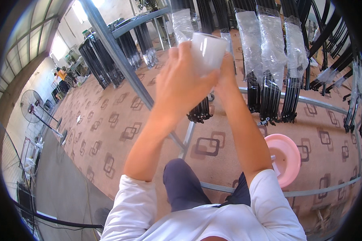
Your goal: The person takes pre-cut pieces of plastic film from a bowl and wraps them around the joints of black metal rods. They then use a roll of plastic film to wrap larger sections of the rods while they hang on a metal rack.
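Observation:
Raised in front of me is a white, shiny roll of plastic film (208,51), tilted, with its round end facing up. My left hand (182,78) is closed around its left and lower side, slightly blurred, its thumb reaching across below. My right hand (226,70) grips the roll from the right, its fingers partly hidden behind it. Just behind the roll hangs a bundle of black strips (200,110), its upper part wrapped in clear film (182,25). More hanging bundles of black straps (270,105), wrapped in clear film (272,44), are to the right.
A grey metal frame (120,60) rises at the left; its lower bar (309,193) crosses near my legs. A pink basin (292,160) lies on the patterned floor (120,130). Fans (31,105), further hanging bundles (98,60) and other people (62,74) are at the left.

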A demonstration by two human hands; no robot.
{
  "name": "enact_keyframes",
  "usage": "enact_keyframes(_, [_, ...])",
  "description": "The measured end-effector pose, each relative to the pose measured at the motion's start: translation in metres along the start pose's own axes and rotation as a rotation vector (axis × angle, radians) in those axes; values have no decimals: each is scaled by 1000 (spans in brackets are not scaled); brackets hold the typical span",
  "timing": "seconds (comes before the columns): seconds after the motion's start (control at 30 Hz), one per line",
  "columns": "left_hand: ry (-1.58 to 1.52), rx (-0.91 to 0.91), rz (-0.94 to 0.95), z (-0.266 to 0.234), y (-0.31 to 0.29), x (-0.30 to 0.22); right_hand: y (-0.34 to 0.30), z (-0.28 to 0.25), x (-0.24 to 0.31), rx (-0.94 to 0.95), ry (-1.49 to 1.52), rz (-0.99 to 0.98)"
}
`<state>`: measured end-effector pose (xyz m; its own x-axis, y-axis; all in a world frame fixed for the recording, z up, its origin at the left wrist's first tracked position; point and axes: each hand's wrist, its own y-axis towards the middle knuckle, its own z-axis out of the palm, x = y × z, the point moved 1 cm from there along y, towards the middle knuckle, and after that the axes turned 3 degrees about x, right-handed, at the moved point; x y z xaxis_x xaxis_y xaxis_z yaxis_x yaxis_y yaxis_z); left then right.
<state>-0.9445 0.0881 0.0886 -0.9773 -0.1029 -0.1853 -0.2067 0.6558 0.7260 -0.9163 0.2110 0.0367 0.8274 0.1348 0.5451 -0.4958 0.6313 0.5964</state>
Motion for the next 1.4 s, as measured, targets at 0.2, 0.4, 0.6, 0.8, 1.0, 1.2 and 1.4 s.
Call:
enact_keyframes(0.2, [224,-131,38,20,3,-15,-27,-3,-1,48,315,55])
enact_keyframes(0.4, [-468,-171,41,22,12,30,-26,-4,25,-121,157,106])
enact_keyframes(0.6, [-1127,65,-306,44,13,53,-22,-3,21,-109,154,189])
enact_keyframes(0.8, [-1155,74,-303,45,12,46,-18,-24,26,-182,54,227])
enact_keyframes(1.0, [-1152,-14,-332,50,8,51,-6,-36,5,-362,-717,-28])
enact_keyframes(1.2, [-1272,-55,-389,46,-1,54,-8,-12,10,85,-655,299])
enact_keyframes(1.4, [-1112,-91,-166,48,-12,50,-6,-24,-52,177,-1,364])
